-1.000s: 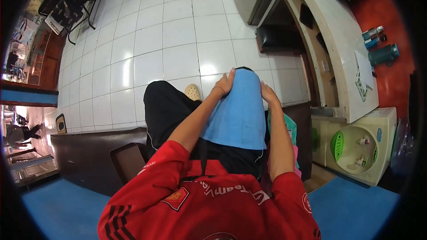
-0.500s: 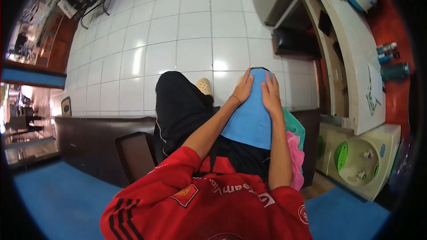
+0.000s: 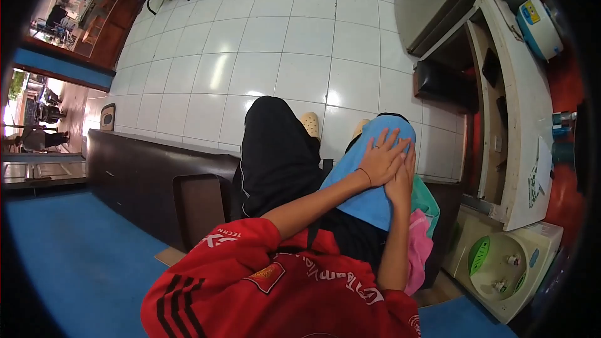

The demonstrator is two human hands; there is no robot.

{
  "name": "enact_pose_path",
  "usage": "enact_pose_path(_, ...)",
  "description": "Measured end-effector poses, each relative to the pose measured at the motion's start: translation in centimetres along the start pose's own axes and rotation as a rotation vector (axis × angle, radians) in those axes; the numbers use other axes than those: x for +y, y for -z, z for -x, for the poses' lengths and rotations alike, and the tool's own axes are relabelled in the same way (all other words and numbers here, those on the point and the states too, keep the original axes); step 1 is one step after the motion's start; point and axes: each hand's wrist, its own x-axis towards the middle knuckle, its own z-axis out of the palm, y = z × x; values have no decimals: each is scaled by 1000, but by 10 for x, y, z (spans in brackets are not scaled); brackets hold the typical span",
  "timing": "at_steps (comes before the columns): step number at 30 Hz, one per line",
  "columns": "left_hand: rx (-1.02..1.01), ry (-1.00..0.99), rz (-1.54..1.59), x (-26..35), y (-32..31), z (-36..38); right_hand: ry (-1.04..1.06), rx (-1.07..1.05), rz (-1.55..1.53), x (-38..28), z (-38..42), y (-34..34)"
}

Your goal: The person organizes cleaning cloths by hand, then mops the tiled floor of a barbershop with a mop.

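While L hand [image 3: 380,161] & R hand [image 3: 399,183] are laid approx. flat, overlapped, fingers extended, nothing clasped, blue cloth [image 3: 366,205] is spread directly beneath them & could be rucked if pressed unevenly.

Across the chest of my red jersey [image 3: 300,310] I can read "TeamVie" in white, the rest of the word lost in folds, and on its left sleeve "TECHN". Three black stripes [image 3: 181,307] run down that side. The writing on the jersey's chest crest [image 3: 266,275] and on its right sleeve badge [image 3: 414,323] is too small for me to read, as is that on the rice cooker [image 3: 543,34] and the water dispenser [image 3: 501,269], both to the jersey's right.
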Motion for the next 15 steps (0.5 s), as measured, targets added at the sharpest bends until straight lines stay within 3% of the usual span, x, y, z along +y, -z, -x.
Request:
enact_pose_path(1,-81,34,-176,2,-5,1,-4,-2,3,3,-1,0)
enact_pose_path(3,-99,59,-2,-14,-6,-10,-177,-26,-184,5,-10,2)
enact_pose_path(6,-54,2,-43,-34,-9,-19,-238,-39,-220,16,-17,1)
enact_pose_path(8,14,-21,194,-41,-9,-21,-258,-36,-328,28,-23,-4)
enact_pose_path(15,56,-69,163,-45,-6,-17,-443,-89,-749,40,-32,-2)
